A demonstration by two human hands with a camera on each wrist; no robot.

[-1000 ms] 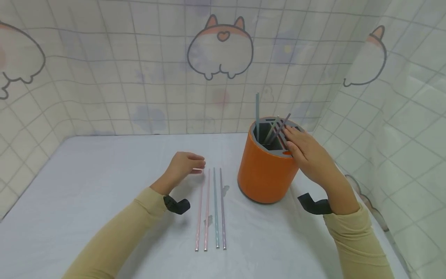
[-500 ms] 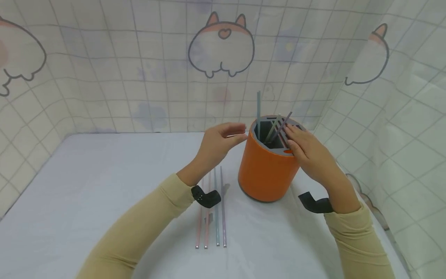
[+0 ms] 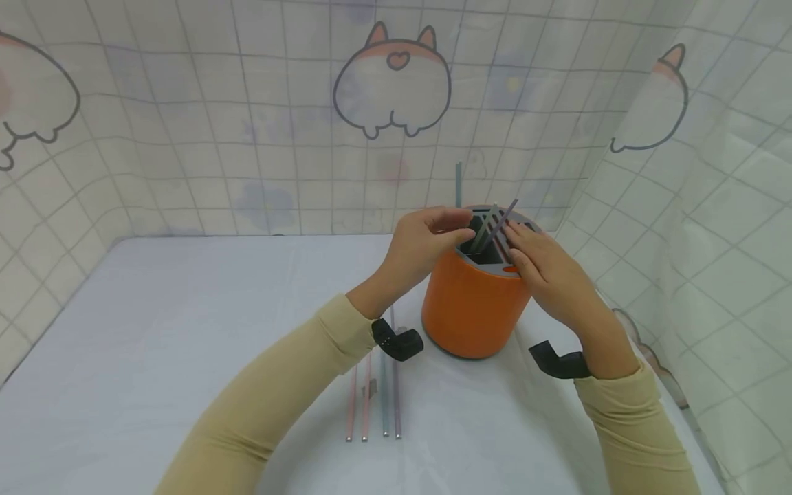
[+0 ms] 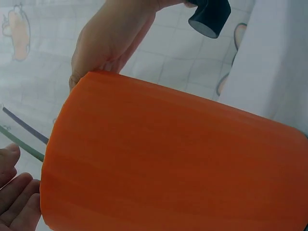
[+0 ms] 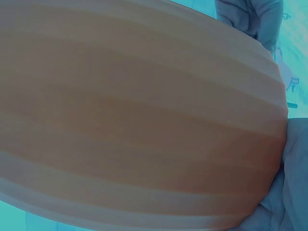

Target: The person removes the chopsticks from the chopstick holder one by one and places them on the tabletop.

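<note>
Both hands at the orange holder's rim

The orange holder stands upright on the bench, right of four straws lying side by side. The left hand is over the rim's near-left edge, its grip loosely curled beside an upright grey straw; whether it pinches it, I cannot tell. The right hand lies on the right rim, fingers straight, touching leaning straws
</note>
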